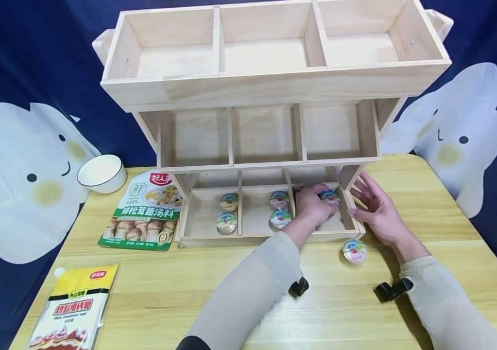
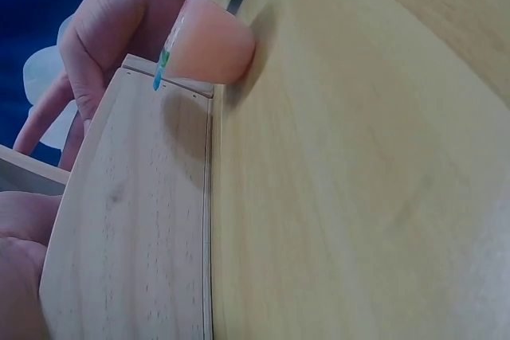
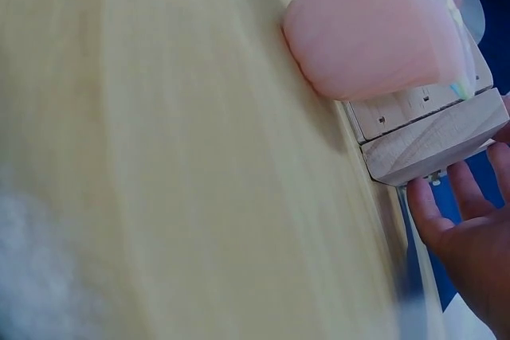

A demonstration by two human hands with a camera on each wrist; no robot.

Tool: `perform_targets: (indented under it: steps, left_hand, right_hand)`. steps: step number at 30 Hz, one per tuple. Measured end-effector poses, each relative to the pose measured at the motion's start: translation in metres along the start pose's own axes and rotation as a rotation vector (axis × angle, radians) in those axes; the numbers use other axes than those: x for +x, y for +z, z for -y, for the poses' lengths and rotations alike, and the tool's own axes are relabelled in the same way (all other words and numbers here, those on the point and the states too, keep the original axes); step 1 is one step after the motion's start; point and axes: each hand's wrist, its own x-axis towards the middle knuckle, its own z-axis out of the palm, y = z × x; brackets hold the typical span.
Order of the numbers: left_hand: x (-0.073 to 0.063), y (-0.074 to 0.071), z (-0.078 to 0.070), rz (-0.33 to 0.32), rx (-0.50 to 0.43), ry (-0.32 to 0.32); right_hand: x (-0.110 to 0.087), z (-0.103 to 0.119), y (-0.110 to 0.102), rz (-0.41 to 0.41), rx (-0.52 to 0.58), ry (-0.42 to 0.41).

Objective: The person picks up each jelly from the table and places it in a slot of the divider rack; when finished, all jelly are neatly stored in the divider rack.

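Reaching into the right compartment of the bottom drawer (image 1: 213, 241), my left hand (image 1: 311, 206) pinches a jelly cup (image 1: 331, 196) between thumb and fingers; the wrist view hides this grip. My right hand (image 1: 379, 214) touches the drawer's right outer side, fingers spread and relaxed. Another jelly cup (image 1: 354, 252), with pink contents, sits on the table by the drawer's front right corner; it looms large in the right wrist view as a pink cup (image 3: 366, 29). Two jelly cups, one of them (image 1: 227, 222) nearer the front, lie in the left compartment. The middle compartment holds two more, including a cup (image 1: 280, 218).
Above the drawer rise two more tiers of the wooden rack (image 1: 274, 87), overhanging my hands. To the left on the table (image 1: 152, 291) are a white bowl (image 1: 101, 173), a green mushroom seasoning pouch (image 1: 141, 211) and a yellow-and-white sugar bag (image 1: 73, 308).
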Motion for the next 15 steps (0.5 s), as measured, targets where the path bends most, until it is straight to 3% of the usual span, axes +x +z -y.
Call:
perform_targets:
  steps: [10, 15]
  left_hand:
    - [-0.0034, -0.0018, -0.0003, -0.013, 0.023, 0.042]
    - [-0.0086, -0.0075, -0.0037, -0.064, 0.007, 0.092]
  right_hand:
    - [-0.0006, -0.0013, 0.0, 0.001, 0.018, -0.001]
    - [-0.0003, -0.0009, -0.0005, 0.0, 0.016, -0.001]
